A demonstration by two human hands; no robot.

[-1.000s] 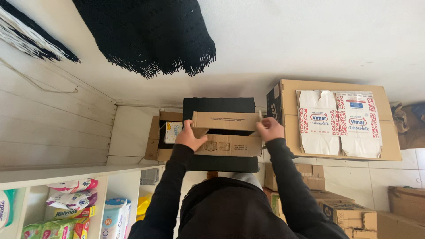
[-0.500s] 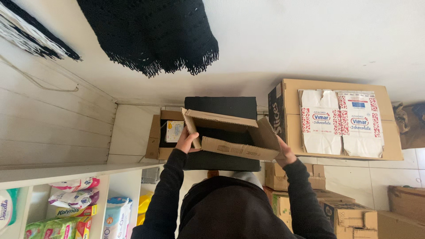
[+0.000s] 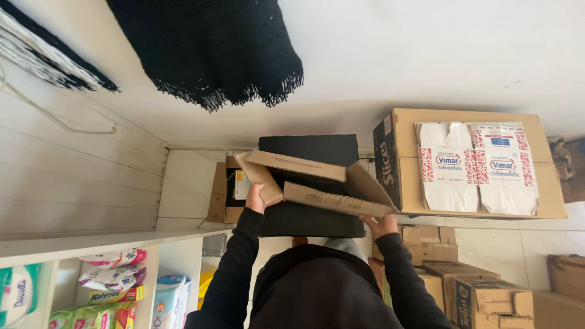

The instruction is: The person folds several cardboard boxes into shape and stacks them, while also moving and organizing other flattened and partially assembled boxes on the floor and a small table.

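Observation:
I hold an open brown cardboard box (image 3: 318,199) in front of me with both hands, its flaps spread and the box tilted. My left hand (image 3: 256,198) grips the left flap and corner. Under the box's right side, my right hand (image 3: 381,225) supports the edge. The box hovers over a black rectangular case (image 3: 311,220) that stands directly below it. My black sleeves and black top fill the lower middle of the view.
A big cardboard box (image 3: 405,183) with two flattened white-and-red cartons (image 3: 478,166) on it stands at the right. Another open box (image 3: 220,196) sits left of the case. Shelves with packaged goods (image 3: 113,281) are lower left, stacked cartons (image 3: 481,295) lower right. A black fringed cloth (image 3: 213,55) hangs above.
The box has gone from level and nearly closed to tilted with its flaps spread open. My right hand has slid down under its right side; my left hand stays on the left flap.

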